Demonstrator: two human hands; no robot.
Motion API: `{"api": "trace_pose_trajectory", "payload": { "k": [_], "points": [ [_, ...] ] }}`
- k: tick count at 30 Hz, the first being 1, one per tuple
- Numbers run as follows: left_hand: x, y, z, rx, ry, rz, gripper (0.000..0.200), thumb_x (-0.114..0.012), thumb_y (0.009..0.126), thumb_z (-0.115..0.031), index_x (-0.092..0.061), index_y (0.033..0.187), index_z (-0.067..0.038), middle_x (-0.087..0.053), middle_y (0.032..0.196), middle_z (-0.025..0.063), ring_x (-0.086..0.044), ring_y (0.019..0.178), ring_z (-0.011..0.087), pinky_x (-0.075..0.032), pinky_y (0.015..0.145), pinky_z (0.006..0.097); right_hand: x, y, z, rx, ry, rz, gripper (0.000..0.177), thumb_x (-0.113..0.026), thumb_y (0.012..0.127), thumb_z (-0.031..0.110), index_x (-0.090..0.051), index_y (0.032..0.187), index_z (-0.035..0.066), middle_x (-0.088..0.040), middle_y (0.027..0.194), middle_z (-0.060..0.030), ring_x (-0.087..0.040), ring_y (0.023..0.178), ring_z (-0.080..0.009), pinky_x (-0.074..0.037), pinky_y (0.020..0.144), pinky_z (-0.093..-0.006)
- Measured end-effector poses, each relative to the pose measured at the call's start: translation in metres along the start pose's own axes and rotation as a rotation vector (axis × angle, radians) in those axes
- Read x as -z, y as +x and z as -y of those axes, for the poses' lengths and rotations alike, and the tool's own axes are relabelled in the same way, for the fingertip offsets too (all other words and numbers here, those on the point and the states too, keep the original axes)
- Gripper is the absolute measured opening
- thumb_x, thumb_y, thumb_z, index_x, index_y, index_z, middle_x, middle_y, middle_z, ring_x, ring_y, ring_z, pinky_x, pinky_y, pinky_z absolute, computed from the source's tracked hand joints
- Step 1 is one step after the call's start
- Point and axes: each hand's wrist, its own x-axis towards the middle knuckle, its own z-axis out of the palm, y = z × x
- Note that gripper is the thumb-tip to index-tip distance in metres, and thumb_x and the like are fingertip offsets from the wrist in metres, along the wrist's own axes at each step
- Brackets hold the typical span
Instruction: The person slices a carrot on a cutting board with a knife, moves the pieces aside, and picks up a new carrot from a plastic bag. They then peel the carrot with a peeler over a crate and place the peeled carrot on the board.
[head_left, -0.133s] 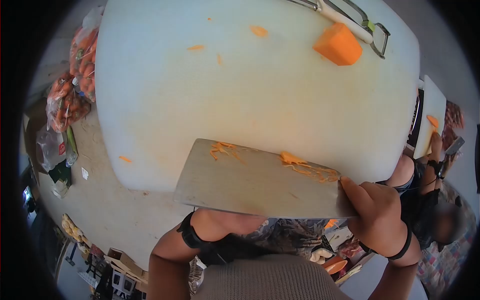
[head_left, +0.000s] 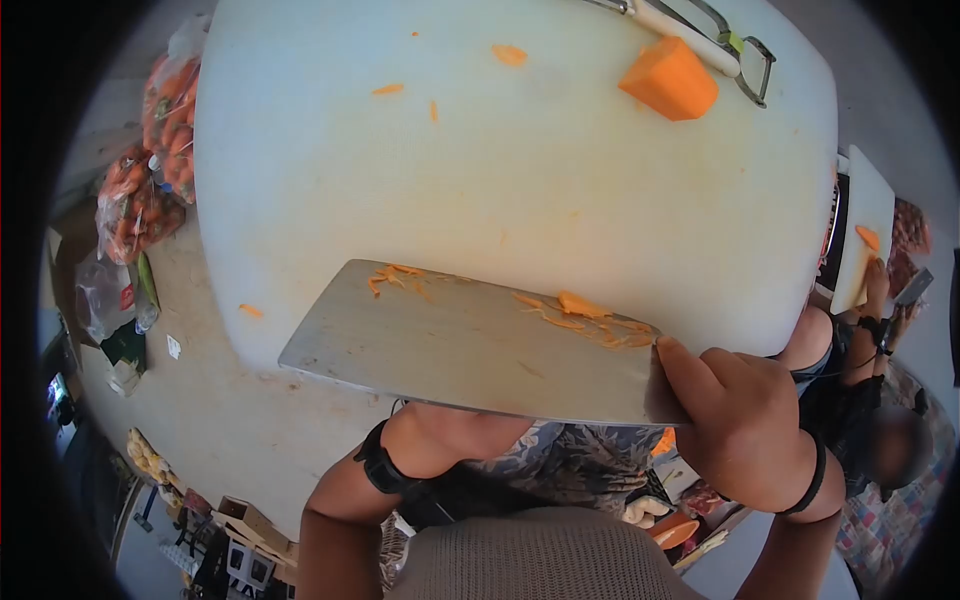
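My right hand point(head_left: 745, 420) is closed round the handle end of a broad cleaver point(head_left: 470, 345). The blade is turned with its flat face up, over the near edge of a white cutting board point(head_left: 480, 190). Thin orange shreds point(head_left: 590, 315) cling along the far side of the blade. Partly hidden behind the cleaver is my left hand point(head_left: 455, 432), beyond a wrist with a dark watch; its fingers do not show. A chunk of peeled carrot point(head_left: 670, 80) lies at the board's far right, beside a white-handled peeler point(head_left: 690, 35).
Orange scraps point(head_left: 508, 55) are scattered on the board. Bags of carrots point(head_left: 130, 205) stand at the left, near a clear plastic bag point(head_left: 100, 290). At the right, another person point(head_left: 865, 370) works at a smaller white board point(head_left: 870, 200) with a piece of carrot and a blade.
The cleaver has shifted left and slightly away from me, its far end swinging left, with the shreds still on it. My right hand has moved slightly with it.
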Motion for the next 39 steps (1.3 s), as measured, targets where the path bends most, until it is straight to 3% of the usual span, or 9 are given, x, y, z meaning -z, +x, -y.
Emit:
{"api": "trace_pose_trajectory", "payload": {
  "k": [5,7,11,17,29,34,39],
  "points": [
    [-0.004,-0.004,0.006,-0.085,0.154,-0.046,0.027,-0.066,0.081,-0.008,-0.066,0.107,-0.002,-0.066,0.108,0.0135,-0.066,0.093,0.0275,-0.053,0.082,0.0379,0.006,-0.002,-0.002,0.068,-0.071,-0.017,0.042,-0.066,0.063,0.006,-0.061,0.104,-0.005,-0.042,0.058,-0.0020,-0.048,0.046,-0.0141,-0.037,0.041,-0.0298],
    [-0.005,-0.012,0.009,0.260,-0.426,0.083,0.031,-0.066,0.082,-0.013,-0.064,0.111,-0.003,-0.066,0.107,0.0137,-0.065,0.093,0.0259,-0.054,0.080,0.0381,0.010,-0.014,-0.003,0.020,-0.010,-0.012,0.050,-0.065,0.057,0.004,-0.062,0.106,-0.008,-0.042,0.059,-0.0022,-0.047,0.046,-0.0144,-0.036,0.041,-0.0297],
    [0.003,-0.021,0.009,0.050,0.005,0.105,0.032,-0.066,0.082,-0.014,-0.064,0.111,-0.003,-0.066,0.107,0.0136,-0.065,0.093,0.0257,-0.053,0.080,0.0382,0.018,-0.031,-0.007,0.000,0.024,0.051,0.063,-0.062,0.048,0.005,-0.061,0.109,-0.011,-0.042,0.060,-0.0029,-0.046,0.046,-0.0153,-0.036,0.042,-0.0303],
    [0.002,-0.028,0.013,-0.027,0.172,0.145,0.032,-0.066,0.082,-0.015,-0.064,0.112,-0.003,-0.066,0.107,0.0135,-0.065,0.093,0.0255,-0.053,0.081,0.0384,0.022,-0.040,-0.009,0.000,0.014,0.077,0.073,-0.061,0.043,0.008,-0.059,0.113,-0.012,-0.043,0.061,-0.0038,-0.047,0.048,-0.0170,-0.038,0.044,-0.0316],
    [-0.002,-0.033,0.015,-0.103,0.319,0.203,0.034,-0.066,0.083,-0.017,-0.063,0.114,-0.004,-0.065,0.108,0.0132,-0.064,0.094,0.0252,-0.053,0.081,0.0387,0.029,-0.028,-0.002,-0.014,-0.035,0.123,0.067,-0.062,0.047,0.004,-0.059,0.112,-0.012,-0.044,0.063,-0.0051,-0.049,0.049,-0.0176,-0.038,0.044,-0.0321],
    [-0.014,-0.029,0.017,-0.154,0.390,0.256,0.035,-0.066,0.083,-0.018,-0.063,0.114,-0.004,-0.065,0.108,0.0131,-0.064,0.095,0.0250,-0.053,0.081,0.0389,0.009,-0.011,-0.008,0.002,-0.023,0.006,0.052,-0.063,0.055,0.001,-0.061,0.106,-0.007,-0.044,0.062,-0.0038,-0.049,0.048,-0.0166,-0.038,0.042,-0.0309],
    [-0.012,-0.031,0.019,-0.172,0.452,0.315,0.035,-0.065,0.083,-0.019,-0.063,0.115,-0.005,-0.065,0.108,0.0130,-0.063,0.095,0.0248,-0.053,0.081,0.0390,-0.001,0.005,-0.003,0.069,-0.037,-0.043,0.048,-0.062,0.060,0.004,-0.060,0.107,-0.006,-0.042,0.060,-0.0021,-0.050,0.047,-0.0149,-0.038,0.041,-0.0289]
  ]
}}
